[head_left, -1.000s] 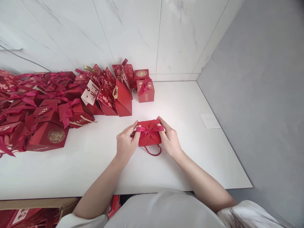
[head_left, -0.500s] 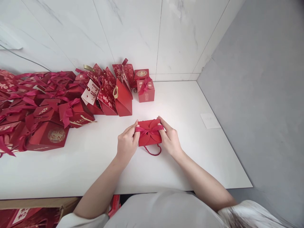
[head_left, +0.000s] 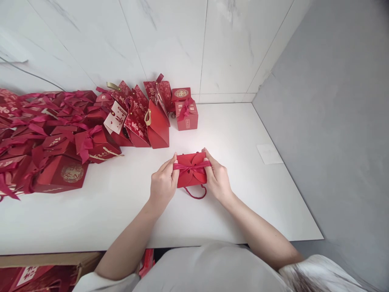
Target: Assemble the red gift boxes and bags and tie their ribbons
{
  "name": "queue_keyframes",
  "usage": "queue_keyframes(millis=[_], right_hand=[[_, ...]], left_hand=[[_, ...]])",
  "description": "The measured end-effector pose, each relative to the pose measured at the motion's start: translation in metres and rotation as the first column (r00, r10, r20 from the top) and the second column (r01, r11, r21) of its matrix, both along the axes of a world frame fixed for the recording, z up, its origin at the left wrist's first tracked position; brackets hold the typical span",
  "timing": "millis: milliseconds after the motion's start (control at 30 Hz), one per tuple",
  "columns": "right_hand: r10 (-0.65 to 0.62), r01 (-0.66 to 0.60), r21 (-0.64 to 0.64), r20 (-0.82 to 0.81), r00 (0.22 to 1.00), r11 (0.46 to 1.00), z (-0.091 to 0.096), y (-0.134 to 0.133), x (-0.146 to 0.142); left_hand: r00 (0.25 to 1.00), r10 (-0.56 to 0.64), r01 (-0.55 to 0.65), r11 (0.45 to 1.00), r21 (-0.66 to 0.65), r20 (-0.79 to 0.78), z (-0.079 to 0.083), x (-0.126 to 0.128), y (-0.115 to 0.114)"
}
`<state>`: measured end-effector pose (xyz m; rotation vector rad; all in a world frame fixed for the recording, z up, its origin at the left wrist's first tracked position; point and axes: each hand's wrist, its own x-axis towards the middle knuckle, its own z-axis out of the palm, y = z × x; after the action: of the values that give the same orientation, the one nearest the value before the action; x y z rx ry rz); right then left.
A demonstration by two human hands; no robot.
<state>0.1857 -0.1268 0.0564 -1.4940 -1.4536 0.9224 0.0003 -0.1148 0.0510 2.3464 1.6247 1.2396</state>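
A small red gift box (head_left: 191,174) with petal-shaped flaps stands on the white table (head_left: 243,194) in front of me. A pink ribbon (head_left: 191,166) runs across its top. My left hand (head_left: 162,183) pinches the ribbon's left end at the box's left side. My right hand (head_left: 216,177) pinches the ribbon's right end at the box's right side. A red cord handle (head_left: 196,194) loops out from under the box towards me.
Several red gift boxes and bags with ribbons (head_left: 60,134) crowd the table's left and back. One small red box (head_left: 186,114) stands apart near the wall. A white paper slip (head_left: 269,154) lies at the right. A grey wall (head_left: 334,121) bounds the right side.
Both hands have stayed on the box. The ribbon's ends have been drawn a little closer in across the top. The box has not moved.
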Motion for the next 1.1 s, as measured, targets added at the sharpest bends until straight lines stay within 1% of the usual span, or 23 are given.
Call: queue_keyframes(millis=[267, 500, 600, 733, 900, 1100], right_hand=[[0.004, -0.006, 0.083, 0.026, 1.0, 0.997, -0.0051, -0.0024, 0.0004], [0.005, -0.004, 0.094, -0.008, 1.0, 0.996, -0.0037, -0.0022, 0.002], [0.005, -0.005, 0.108, -0.002, 1.0, 0.994, -0.0029, -0.0024, 0.0018], [-0.001, 0.0, 0.143, 0.01, 1.0, 0.99, -0.0026, -0.0036, 0.0011], [-0.003, 0.003, 0.163, -0.006, 1.0, 0.987, -0.0026, -0.004, 0.0009], [0.002, 0.001, 0.147, -0.023, 1.0, 0.989, 0.0003, -0.0037, -0.0002]], left_hand=[[0.999, -0.011, 0.009, 0.998, 0.055, 0.042, -0.0015, 0.0005, 0.0007], [0.998, -0.016, 0.011, 0.995, 0.096, 0.052, -0.0007, 0.0017, 0.0012], [0.998, -0.001, -0.004, 0.996, 0.09, 0.062, -0.0017, 0.0009, 0.0011], [0.996, -0.016, 0.008, 0.996, 0.091, 0.084, -0.0036, -0.0002, 0.001], [0.997, -0.032, 0.022, 0.99, 0.139, 0.064, -0.0038, -0.0006, 0.0015], [0.999, 0.023, -0.028, 0.991, 0.133, 0.041, -0.0006, -0.0029, 0.0018]])
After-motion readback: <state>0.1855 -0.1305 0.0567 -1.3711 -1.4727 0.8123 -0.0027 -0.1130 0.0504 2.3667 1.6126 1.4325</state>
